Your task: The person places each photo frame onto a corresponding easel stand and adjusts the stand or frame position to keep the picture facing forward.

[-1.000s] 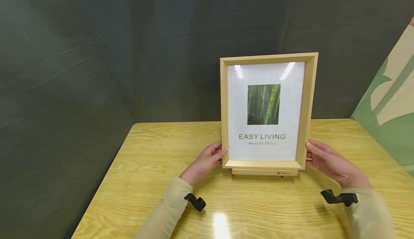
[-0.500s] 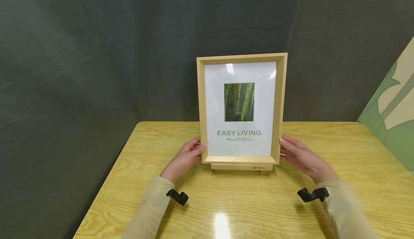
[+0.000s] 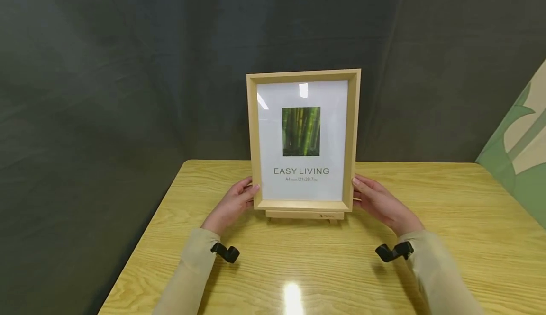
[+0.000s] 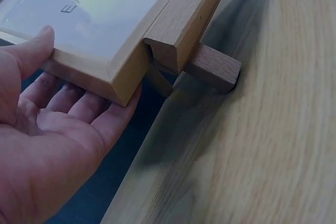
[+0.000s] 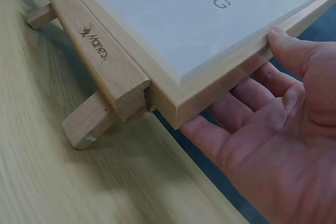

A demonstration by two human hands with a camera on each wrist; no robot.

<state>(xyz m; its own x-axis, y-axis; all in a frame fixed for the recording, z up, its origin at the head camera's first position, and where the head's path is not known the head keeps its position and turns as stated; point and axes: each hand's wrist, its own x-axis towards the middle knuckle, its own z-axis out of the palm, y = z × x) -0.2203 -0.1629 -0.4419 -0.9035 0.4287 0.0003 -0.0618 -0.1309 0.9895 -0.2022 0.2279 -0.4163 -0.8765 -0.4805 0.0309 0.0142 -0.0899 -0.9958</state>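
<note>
A light wooden picture frame (image 3: 303,205) stands nearly upright on the ledge of a small wooden easel (image 3: 304,215). Behind its glazing is a white sheet with a green bamboo picture and the words "EASY LIVING". My left hand (image 3: 232,206) grips the lower left side, thumb on the front edge and fingers behind, as the left wrist view of the picture frame (image 4: 84,72) shows. On the opposite side my right hand (image 3: 381,204) holds the lower right edge the same way. In the right wrist view the easel ledge (image 5: 94,45) bears a burnt-in logo. Most of the easel is hidden.
The easel stands on a wood-grain table (image 3: 324,263) whose back edge meets a dark curtain (image 3: 128,68). To the right is a panel with green and beige leaf shapes (image 3: 522,139). Each sleeve carries a black wrist mount (image 3: 225,252).
Picture frame, easel and both hands have shifted left together across the table, more slowly in the last half second. Both hands keep their grip. The head view has turned slightly.
</note>
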